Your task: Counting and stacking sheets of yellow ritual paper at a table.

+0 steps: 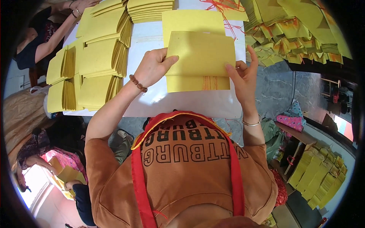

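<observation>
Over the white table, a folded yellow paper sheet (pixel 201 51) is between my hands. A lower strip with faint reddish print shows beneath its front flap. My left hand (pixel 155 66) pinches the left edge, thumb on top and fingers behind. At the right edge, my right hand (pixel 245 78) has its thumb on the paper, with the index finger raised and the other fingers bent, partly hidden. Another yellow sheet (pixel 194 19) lies just beyond, partly covered by the held one.
Stacks of folded yellow paper (pixel 97 57) fill the table's left side. Red strings (pixel 230 11) lie at the far right, beside layered yellow papers (pixel 292 30). Another person's arm (pixel 57 41) reaches in at far left. More yellow bundles (pixel 317 174) sit at lower right.
</observation>
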A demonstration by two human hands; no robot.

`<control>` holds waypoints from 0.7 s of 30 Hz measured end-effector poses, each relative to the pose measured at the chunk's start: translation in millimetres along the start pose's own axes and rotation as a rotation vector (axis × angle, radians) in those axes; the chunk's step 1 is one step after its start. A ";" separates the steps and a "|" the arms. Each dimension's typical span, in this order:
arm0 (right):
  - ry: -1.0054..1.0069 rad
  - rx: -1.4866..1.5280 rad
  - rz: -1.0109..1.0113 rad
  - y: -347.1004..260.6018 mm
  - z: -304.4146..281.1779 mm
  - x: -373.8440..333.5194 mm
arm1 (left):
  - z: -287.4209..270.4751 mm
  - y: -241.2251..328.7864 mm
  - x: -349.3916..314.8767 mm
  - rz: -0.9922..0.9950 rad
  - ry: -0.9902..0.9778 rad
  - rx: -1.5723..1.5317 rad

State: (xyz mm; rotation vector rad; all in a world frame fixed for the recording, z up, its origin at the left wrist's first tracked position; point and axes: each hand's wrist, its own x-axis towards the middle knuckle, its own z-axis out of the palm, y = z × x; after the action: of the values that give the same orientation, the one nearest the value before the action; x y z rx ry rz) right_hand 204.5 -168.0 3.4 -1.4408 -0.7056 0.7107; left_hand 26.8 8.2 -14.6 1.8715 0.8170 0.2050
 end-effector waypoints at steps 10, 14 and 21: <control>0.000 -0.178 0.102 17.2 -6.3 10.4 | 1.4 9.1 3.8 0.027 -0.012 -0.092; 0.032 -0.092 0.067 18.1 -1.0 11.5 | -2.4 18.8 2.6 -0.069 -0.028 -0.086; -0.006 -0.152 0.107 25.0 -5.9 13.0 | 1.8 19.7 1.1 -0.035 0.042 0.039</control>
State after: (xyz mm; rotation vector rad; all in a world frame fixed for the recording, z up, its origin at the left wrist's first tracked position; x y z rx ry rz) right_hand 217.0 -161.2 -21.6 -1.6257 -0.7037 0.7574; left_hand 37.3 3.0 1.4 1.8932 0.8870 0.2087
